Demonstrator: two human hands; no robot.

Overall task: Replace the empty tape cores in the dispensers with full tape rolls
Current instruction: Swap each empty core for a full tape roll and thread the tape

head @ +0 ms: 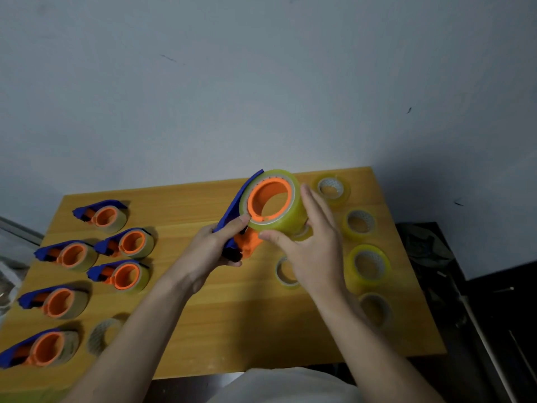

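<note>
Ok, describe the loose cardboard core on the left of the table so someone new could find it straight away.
Start at the wooden table and go to its left side, where six blue-and-orange dispensers lie. Beside the nearest dispenser, toward the table's middle, lies the empty core. Unlike its neighbours it is a bare brownish ring with no blue frame or orange hub.

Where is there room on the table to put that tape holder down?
Bare wooden table lies in the middle, between the six blue-and-orange tape dispensers on the left and the yellow tape rolls on the right. The far strip by the grey wall is bare too. Both sides are crowded.
</note>
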